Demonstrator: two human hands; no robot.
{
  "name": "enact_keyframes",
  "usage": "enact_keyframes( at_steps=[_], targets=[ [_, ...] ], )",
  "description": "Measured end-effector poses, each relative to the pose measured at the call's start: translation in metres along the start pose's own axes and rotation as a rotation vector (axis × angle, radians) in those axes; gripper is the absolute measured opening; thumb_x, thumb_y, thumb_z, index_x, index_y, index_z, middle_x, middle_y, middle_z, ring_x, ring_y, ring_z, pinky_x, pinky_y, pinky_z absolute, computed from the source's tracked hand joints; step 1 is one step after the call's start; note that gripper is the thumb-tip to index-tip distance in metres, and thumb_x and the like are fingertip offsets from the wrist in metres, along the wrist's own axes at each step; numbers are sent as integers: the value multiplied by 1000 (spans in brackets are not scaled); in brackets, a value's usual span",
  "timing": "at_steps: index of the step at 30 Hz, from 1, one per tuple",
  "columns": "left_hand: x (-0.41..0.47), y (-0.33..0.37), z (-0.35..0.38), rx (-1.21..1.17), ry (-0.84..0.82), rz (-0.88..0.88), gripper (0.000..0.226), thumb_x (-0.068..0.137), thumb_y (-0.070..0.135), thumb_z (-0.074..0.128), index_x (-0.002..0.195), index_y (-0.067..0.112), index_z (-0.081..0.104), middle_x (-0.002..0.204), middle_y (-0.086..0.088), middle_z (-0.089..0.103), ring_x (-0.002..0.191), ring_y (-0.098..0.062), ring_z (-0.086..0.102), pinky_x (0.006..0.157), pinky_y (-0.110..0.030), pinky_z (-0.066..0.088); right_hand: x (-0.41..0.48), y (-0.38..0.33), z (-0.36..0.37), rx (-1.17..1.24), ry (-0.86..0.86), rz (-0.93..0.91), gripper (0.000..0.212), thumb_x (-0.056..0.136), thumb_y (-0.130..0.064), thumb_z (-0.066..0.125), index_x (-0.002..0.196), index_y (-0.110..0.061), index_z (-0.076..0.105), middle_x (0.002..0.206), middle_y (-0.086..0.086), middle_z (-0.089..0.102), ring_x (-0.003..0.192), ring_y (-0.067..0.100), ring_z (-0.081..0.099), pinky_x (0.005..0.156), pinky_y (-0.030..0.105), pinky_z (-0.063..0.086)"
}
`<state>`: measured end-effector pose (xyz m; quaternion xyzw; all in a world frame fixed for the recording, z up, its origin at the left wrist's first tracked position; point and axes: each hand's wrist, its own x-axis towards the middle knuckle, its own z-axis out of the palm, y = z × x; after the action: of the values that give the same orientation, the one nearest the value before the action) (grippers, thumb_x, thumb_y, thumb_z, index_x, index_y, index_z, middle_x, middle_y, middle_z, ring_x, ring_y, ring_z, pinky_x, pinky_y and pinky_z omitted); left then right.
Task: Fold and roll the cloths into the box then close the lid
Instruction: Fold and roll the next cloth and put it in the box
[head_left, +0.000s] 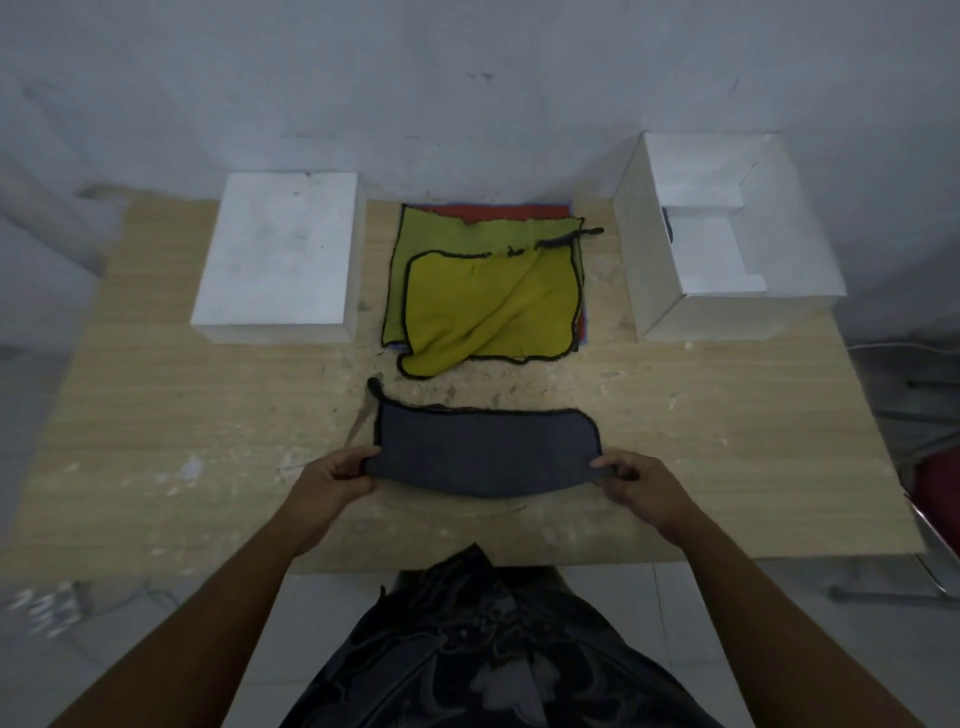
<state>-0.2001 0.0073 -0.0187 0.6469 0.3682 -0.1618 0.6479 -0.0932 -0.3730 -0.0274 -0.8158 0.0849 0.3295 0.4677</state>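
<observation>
A dark grey cloth (485, 449), folded into a wide strip, lies on the wooden table (182, 415) close to me. My left hand (337, 475) pinches its near left corner and my right hand (636, 480) pinches its near right corner, lifting the near edge slightly. Behind it lies a pile of cloths: a yellow one (493, 306) on top, a green one (431, 234) under it, a red one (498, 212) at the bottom. An open white box (654, 291) stands at the back right. Its white lid (280, 249) rests at the back left.
A grey wall rises right behind the table. A chair with a red seat (937, 488) stands off the right edge. Bare wood stretches to the left and right of the grey cloth.
</observation>
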Motion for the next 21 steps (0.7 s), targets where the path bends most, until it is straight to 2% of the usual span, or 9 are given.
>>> enact_keyframes(
  at_steps=[1,3,5,7,10,13,17,21],
  targets=[
    [1,4,-1,64,8,19,42,82,-14,62,119,4,63,119,-13,64,103,-25,61,100,-39,46,1,-3,0,8,8,-9,16,86,-4,67,93,-17,70,73,5,54,68,17,53,61,20,46],
    [5,12,-2,145,43,50,35,82,-11,64,114,4,66,115,-13,66,97,-23,61,92,-33,48,6,-7,-1,44,29,-7,12,86,-11,69,96,-17,71,77,7,55,71,20,55,63,28,47],
    [9,22,-2,188,72,72,26,85,-2,65,110,7,68,110,-11,67,86,-20,61,79,-27,49,12,-13,0,101,65,9,16,87,-14,68,103,-12,70,87,10,59,76,19,57,62,27,48],
    [15,30,-1,206,99,88,20,88,6,65,107,10,69,107,-10,66,84,-22,61,72,-28,49,16,-19,1,101,118,-4,15,89,-15,65,104,-11,69,98,11,64,83,17,61,63,25,51],
    [23,37,2,277,137,107,14,90,13,64,103,15,68,106,-11,64,92,-27,60,78,-35,48,21,-26,3,19,194,-76,17,91,-17,63,105,-9,68,98,16,69,90,29,65,76,39,53],
    [32,40,5,299,138,89,21,92,19,61,112,12,65,109,-11,65,96,-29,61,85,-41,51,29,-33,5,-53,227,-72,21,93,-18,59,105,-2,65,97,19,69,89,33,65,78,42,52],
    [42,41,10,322,154,55,28,95,17,56,120,4,59,110,-13,63,95,-31,61,85,-40,52,38,-40,8,-174,236,-45,19,95,-21,55,93,-4,62,85,16,63,80,31,59,65,33,44],
    [49,41,16,364,226,69,30,94,16,58,119,0,59,108,-17,64,97,-35,61,84,-42,51,43,-37,12,-287,303,-61,23,96,-23,53,88,-3,60,73,8,58,75,29,55,58,29,36]
  ],
)
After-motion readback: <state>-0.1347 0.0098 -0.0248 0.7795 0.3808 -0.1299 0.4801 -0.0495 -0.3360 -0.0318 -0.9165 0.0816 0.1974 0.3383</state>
